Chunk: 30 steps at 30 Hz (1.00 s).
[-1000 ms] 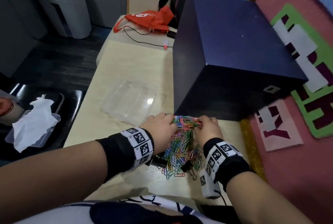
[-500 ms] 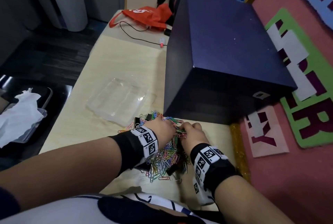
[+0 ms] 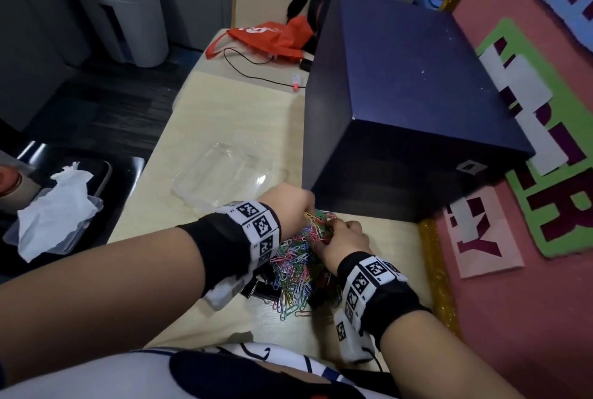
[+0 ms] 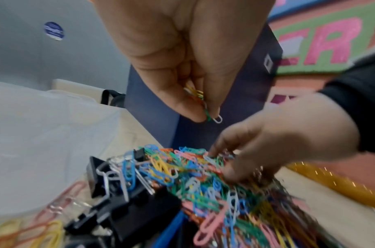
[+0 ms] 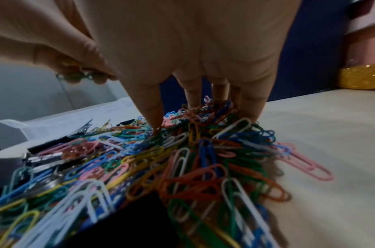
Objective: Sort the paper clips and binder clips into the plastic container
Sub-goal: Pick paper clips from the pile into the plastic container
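A heap of coloured paper clips point(image 3: 296, 267) lies on the table's near edge, with black binder clips point(image 3: 260, 290) at its left side. The clear plastic container point(image 3: 221, 174) stands just beyond, to the left. My left hand point(image 4: 205, 115) is raised a little above the heap and pinches several paper clips point(image 4: 198, 95) between thumb and fingers. My right hand point(image 5: 193, 117) digs its thumb and fingers into the far end of the heap point(image 5: 182, 159), closing on a clump. The binder clips point(image 4: 110, 186) lie beside the container point(image 4: 44, 134).
A large dark blue box point(image 3: 407, 103) stands right behind the heap, close to both hands. A pink wall with paper letters point(image 3: 529, 174) bounds the right side. An orange bag point(image 3: 272, 39) and a cable lie at the table's far end. Bare tabletop point(image 3: 231, 103) lies beyond the container.
My left hand has lifted off the heap with a few paper clips pinched and moved slightly toward the container. My right hand has stayed in the heap.
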Motion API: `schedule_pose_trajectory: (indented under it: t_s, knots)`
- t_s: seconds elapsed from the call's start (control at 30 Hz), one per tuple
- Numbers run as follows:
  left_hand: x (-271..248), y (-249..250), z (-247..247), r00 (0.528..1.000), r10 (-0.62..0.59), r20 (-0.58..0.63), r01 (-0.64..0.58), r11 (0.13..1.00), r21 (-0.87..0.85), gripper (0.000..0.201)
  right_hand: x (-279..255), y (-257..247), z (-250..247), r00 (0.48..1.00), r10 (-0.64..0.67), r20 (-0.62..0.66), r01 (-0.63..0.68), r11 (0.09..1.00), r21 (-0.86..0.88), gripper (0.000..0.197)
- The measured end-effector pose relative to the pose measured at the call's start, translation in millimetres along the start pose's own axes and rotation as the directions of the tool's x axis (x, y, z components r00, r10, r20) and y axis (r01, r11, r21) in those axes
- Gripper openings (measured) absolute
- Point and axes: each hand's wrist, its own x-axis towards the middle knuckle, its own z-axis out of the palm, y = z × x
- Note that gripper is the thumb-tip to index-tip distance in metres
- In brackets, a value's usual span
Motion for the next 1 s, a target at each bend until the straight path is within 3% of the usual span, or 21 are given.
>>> schedule_pose_trajectory:
  t_s: [0.13,0.3,0.47,0.6,0.73,0.8,1.0]
  knots:
    - [-6.7,-20.9,-17.4,0.991,-0.066,-0.113,0.058,0.996,-0.074,0.018,-1.3,-7.8,7.5,0.999,0.003,-0.038,-0.004,0.999,-0.044,0.057]
    - [-12.6,-59.2,-36.8,0.947,-0.241,-0.21,0.21,0.964,-0.162,0.013,-2.1,-17.0,13.5,0.996,0.032,-0.078,-0.034,0.999,-0.017,0.044]
    - [-13.8,-87.4,-31.1,0.936,-0.316,-0.153,0.293,0.943,-0.155,0.03,-0.8,-21.8,9.6,0.997,0.04,-0.067,-0.041,0.999,-0.008,0.038]
    - [-16.1,-103.3,-25.2,0.92,-0.36,-0.158,0.356,0.933,-0.051,0.038,-2.9,-28.2,-4.5,0.998,0.056,-0.024,-0.057,0.996,-0.07,0.045]
    - [-16.9,-112.7,-18.7,0.914,-0.406,0.013,0.399,0.903,0.16,0.035,-8.8,-43.3,-22.8,0.998,0.04,0.044,-0.028,0.972,-0.232,0.05]
    - [-16.2,-116.5,-16.3,0.921,-0.387,0.03,0.376,0.908,0.185,0.036,-12.1,-50.5,-30.6,0.996,0.027,0.08,-0.003,0.955,-0.295,0.049]
    - [-16.5,-125.3,-14.8,0.949,-0.314,0.016,0.307,0.936,0.172,0.055,-26.9,-72.7,-52.2,0.976,-0.2,0.089,0.219,0.911,-0.35,0.029]
